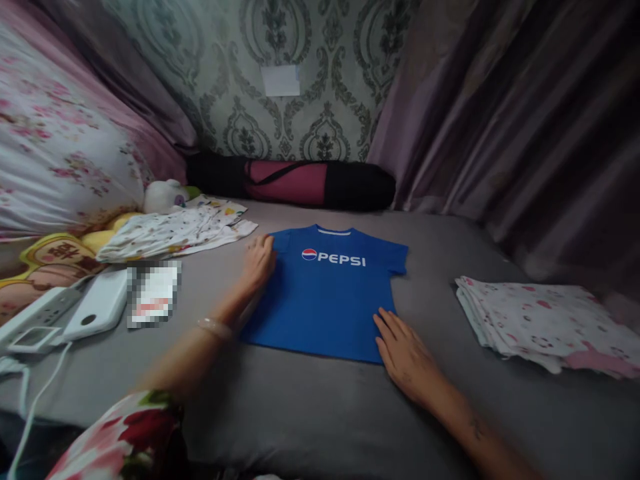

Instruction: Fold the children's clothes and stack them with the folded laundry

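Observation:
A blue T-shirt (325, 300) with a PEPSI print lies spread flat on the grey bed sheet (310, 413), its neckline facing away from me. At the left sleeve, my left hand (260, 260) is closed with curled fingers on the sleeve's edge; the fingertips are partly hidden. My right hand (403, 350) rests palm down at the shirt's lower right side, fingers stretched out and touching the fabric. The right sleeve lies out flat.
Folded printed cloths (545, 320) lie at the right. On the left are a patterned white garment (175, 230), a white device (100, 303), a power strip (45, 310) with cables, and plush toys (165, 195). A long black-and-maroon bag (287, 182) lies along the wall.

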A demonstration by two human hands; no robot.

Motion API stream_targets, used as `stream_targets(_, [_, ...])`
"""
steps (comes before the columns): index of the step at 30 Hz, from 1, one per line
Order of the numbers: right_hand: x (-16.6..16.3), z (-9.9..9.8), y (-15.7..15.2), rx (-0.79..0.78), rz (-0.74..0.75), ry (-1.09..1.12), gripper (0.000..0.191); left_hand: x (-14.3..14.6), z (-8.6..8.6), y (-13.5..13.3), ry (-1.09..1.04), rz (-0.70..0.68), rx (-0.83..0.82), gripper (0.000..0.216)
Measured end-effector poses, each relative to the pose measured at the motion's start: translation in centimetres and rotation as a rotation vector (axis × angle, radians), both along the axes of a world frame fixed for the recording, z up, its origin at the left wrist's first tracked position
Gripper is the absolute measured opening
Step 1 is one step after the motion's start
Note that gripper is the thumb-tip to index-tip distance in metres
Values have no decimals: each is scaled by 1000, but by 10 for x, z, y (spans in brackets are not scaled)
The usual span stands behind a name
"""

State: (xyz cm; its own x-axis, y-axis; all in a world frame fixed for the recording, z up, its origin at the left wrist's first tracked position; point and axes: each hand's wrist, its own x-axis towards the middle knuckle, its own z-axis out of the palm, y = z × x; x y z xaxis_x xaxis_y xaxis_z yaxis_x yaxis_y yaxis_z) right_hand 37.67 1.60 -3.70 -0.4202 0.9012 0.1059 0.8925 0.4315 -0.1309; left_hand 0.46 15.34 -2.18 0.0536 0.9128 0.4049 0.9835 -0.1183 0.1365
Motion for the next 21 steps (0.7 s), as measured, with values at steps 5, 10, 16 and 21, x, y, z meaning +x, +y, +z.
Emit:
stream_targets(5, [-3, 7, -6, -30, -6, 29, 50, 17, -31, -11, 77, -402, -230, 60])
stream_targets(10, [4, 18, -3, -104, -11, 170, 46, 15, -36, -6, 167, -372, -398, 67])
stream_targets(16, [5, 31, 29, -127, -451, 406, 30, 73, 13, 32, 135, -411, -398, 44])
stream_targets(21, [2, 26, 36, -248, -621, 272, 29, 180, 25, 62, -110, -712, -433, 29])
